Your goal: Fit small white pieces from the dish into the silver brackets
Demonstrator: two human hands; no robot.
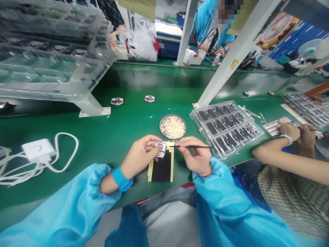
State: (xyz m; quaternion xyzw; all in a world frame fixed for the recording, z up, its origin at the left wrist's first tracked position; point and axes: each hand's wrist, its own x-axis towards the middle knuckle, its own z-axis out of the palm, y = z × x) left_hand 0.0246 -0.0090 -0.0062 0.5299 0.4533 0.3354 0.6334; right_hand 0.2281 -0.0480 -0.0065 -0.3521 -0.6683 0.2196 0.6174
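My left hand (141,154) pinches a small white and metal part (160,149) just above the green bench. My right hand (195,155) grips thin black tweezers (195,147), whose tip points left and touches the part. Under both hands lies a yellow-backed sheet with a black rectangle (162,167). Just beyond the hands sits a round dish (172,127) filled with tiny pale pieces. Both my sleeves are light blue, and a blue band circles my left wrist.
A clear tray of black pads (226,126) lies to the right. A co-worker's hands (295,132) work at the far right. Two small metal parts (117,101) sit further back. A white charger with cable (38,151) lies left. Stacked clear trays (51,51) stand on a shelf at upper left.
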